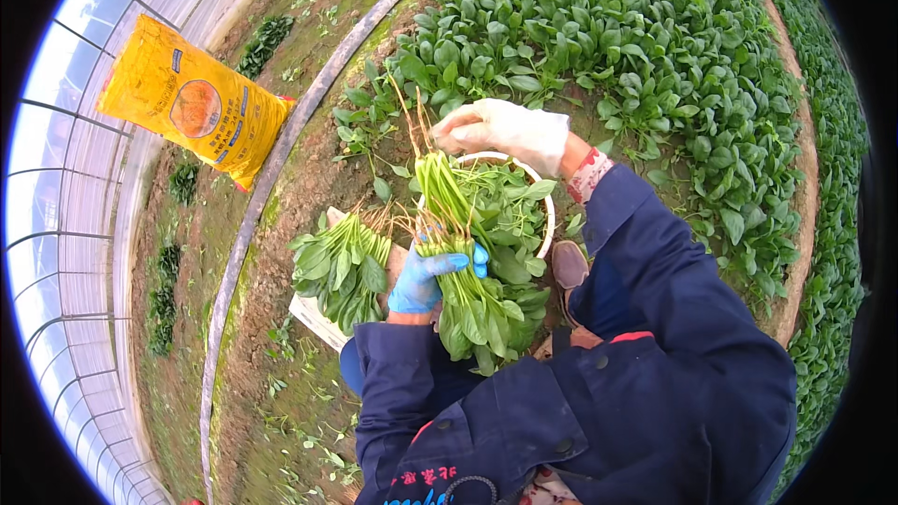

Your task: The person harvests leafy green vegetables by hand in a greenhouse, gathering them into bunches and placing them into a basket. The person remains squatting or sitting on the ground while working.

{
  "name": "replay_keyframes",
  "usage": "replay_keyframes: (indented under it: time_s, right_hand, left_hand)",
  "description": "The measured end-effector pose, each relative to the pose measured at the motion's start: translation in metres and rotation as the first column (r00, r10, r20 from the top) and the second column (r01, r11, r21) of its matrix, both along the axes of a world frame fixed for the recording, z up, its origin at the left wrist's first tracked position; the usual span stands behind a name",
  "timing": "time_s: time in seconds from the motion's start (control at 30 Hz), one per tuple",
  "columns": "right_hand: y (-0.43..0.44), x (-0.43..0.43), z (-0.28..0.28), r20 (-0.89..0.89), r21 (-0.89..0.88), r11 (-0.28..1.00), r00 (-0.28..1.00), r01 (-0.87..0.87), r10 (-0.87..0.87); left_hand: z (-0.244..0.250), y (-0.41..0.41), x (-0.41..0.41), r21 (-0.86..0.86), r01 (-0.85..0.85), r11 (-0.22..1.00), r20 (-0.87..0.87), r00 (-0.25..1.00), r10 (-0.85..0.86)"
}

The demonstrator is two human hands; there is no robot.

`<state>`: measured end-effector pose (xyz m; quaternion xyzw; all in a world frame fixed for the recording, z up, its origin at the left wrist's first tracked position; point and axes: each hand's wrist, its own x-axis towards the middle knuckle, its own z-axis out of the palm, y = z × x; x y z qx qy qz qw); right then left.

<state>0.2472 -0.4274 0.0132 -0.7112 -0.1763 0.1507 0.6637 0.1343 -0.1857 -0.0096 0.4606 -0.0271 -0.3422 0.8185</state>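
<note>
My left hand (424, 280), in a blue glove, is closed around a bunch of spinach (473, 315), roots up and leaves hanging toward my lap. Above it, more spinach stems (442, 189) stand with long thin roots rising from them. My right hand (484, 130), in a whitish glove, has its fingertips beside those roots; whether they pinch a plant is hard to make out. Behind the stems is a round white-rimmed container (549, 217) holding loose spinach plants (505, 182). Left of my blue glove, a spinach pile (344, 263) lies on a pale flat board (312, 319).
Dense spinach rows (596, 28) grow ahead and to the right. A yellow printed sack (196, 105) stands at the left beside a long grey hose (245, 238). My shoe (570, 265) is right of the container. Plastic greenhouse sheeting (77, 224) curves along the left.
</note>
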Motion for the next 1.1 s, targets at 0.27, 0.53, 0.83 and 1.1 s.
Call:
replay_keyframes:
  time_s: [0.27, 0.53, 0.83, 1.1]
  right_hand:
    - [0.025, -0.049, 0.03, -0.088, 0.49, 0.792, 0.884, -0.363, 0.46]
    - [0.003, -0.02, 0.025, -0.106, 0.71, 0.702, 0.977, -0.056, 0.185]
    - [0.052, -0.05, 0.019, 0.043, 0.28, 0.951, 0.991, -0.134, 0.127]
    - [0.071, -0.061, -0.003, 0.137, 0.266, 0.962, 0.99, -0.067, 0.031]
  left_hand:
    - [0.003, -0.009, 0.0, -0.023, 0.044, 0.999, -0.028, 0.999, -0.044]
    - [0.017, -0.009, 0.004, -0.16, -0.07, 0.985, 0.092, 0.992, 0.085]
    - [0.038, -0.004, 0.009, 0.005, -0.56, 0.829, 0.429, 0.75, 0.504]
    - [0.019, -0.009, 0.014, -0.078, -0.677, 0.732, 0.274, 0.691, 0.669]
